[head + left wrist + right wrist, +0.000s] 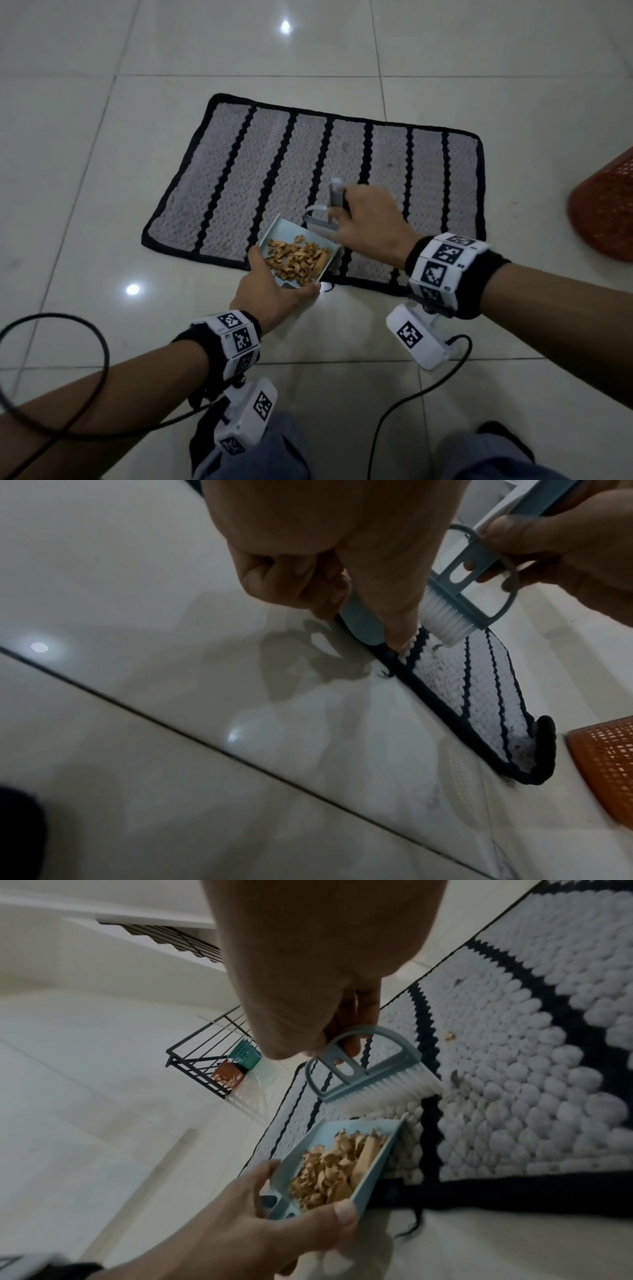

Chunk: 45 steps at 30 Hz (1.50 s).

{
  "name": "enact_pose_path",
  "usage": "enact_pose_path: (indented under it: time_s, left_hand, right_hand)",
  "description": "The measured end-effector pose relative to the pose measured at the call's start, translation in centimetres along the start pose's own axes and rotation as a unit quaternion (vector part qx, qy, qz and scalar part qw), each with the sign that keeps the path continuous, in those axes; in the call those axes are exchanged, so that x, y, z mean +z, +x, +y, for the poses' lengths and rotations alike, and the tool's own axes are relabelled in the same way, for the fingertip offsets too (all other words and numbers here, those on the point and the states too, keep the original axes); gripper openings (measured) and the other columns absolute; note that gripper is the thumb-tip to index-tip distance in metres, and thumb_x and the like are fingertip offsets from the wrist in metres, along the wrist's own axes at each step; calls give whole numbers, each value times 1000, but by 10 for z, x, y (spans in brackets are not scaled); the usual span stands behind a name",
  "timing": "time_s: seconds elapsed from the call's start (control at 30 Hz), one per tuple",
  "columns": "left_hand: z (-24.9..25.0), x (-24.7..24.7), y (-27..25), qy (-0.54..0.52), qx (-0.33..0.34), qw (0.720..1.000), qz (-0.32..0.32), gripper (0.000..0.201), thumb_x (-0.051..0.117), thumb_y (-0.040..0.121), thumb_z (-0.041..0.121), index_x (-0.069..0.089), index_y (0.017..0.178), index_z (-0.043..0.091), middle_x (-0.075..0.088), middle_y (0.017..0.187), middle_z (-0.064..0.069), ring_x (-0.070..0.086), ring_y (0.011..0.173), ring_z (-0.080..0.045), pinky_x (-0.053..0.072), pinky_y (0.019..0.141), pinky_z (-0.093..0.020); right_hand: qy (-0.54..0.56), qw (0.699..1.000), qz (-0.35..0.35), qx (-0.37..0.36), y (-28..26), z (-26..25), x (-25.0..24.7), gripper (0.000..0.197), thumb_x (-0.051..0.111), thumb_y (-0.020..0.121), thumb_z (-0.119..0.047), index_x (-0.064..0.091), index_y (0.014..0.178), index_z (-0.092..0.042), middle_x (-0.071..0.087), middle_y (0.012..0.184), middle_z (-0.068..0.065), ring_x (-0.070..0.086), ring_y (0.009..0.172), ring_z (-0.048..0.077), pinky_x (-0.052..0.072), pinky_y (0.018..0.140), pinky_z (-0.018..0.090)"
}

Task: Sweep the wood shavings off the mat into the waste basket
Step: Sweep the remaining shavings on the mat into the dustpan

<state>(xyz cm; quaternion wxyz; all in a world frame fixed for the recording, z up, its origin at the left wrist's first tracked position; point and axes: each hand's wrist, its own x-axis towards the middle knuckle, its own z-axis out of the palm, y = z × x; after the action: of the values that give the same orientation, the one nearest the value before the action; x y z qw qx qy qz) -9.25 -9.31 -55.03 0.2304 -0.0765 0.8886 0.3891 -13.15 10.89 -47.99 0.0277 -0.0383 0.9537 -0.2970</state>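
Observation:
A grey mat (267, 178) with black stripes and a black border lies on the tiled floor. My left hand (274, 291) grips a small light-blue dustpan (287, 233) at the mat's near edge, and a heap of brown wood shavings (298, 262) fills it. The dustpan (322, 1139) with the wood shavings (335, 1167) shows clearly in the right wrist view. My right hand (366, 219) holds a small blue brush (363, 1069) with white bristles (387, 1096) just above the mat (548, 1042), beside the pan. The orange mesh waste basket (606, 212) stands to the right of the mat.
A few small crumbs (449, 1035) lie on the mat. Pale glossy floor tiles (102, 171) surround it. A black wire rack (205, 1064) holding small baskets stands farther off. Black cables (54, 377) loop near my arms, and my knees are at the bottom.

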Motion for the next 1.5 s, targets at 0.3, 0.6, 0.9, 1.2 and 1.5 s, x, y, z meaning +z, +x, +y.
enact_pose_path:
  time_s: [0.3, 0.6, 0.9, 1.2, 1.5]
  left_hand:
    - [-1, 0, 0, -12, 7, 1000, -7, 103, 86, 55, 62, 26, 131, 26, 61, 112, 4, 64, 98, -21, 56, 89, -41]
    - [5, -1, -2, -3, -3, 1000, -2, 102, 87, 55, 59, 27, 130, 25, 59, 112, 1, 63, 101, -24, 54, 90, -41]
    - [2, -1, 1, -8, -4, 1000, -6, 105, 86, 52, 62, 26, 130, 26, 60, 114, 0, 63, 101, -24, 55, 90, -43]
    - [1, 0, -1, -8, 5, 1000, -1, 105, 86, 56, 60, 24, 133, 26, 59, 111, 2, 63, 101, -24, 54, 91, -41]
    - [0, -43, 29, -64, 33, 993, 92, 113, 89, 56, 55, 23, 141, 19, 58, 123, 0, 61, 108, -21, 51, 97, -40]
  right_hand:
    - [-14, 995, 85, 47, 8, 24, -23, 36, 57, 91, -14, 37, 62, -11, 35, 50, -2, 29, 41, 11, 20, 40, 20]
    - [-41, 999, -8, 13, 3, 6, 8, 25, 58, 90, -18, 45, 70, -12, 43, 58, -3, 37, 49, 7, 25, 47, 23]
    - [8, 997, 62, 53, 8, 9, -13, 38, 56, 90, -12, 34, 59, -16, 36, 51, -3, 30, 42, 10, 22, 41, 20]
    - [22, 996, 65, 58, 5, 14, -10, 45, 57, 90, -11, 27, 57, -18, 32, 49, -2, 27, 42, 11, 21, 43, 25]
    - [72, 985, 110, 110, 18, 26, -31, 32, 56, 94, -15, 44, 66, -5, 43, 59, 9, 33, 48, 17, 25, 46, 25]
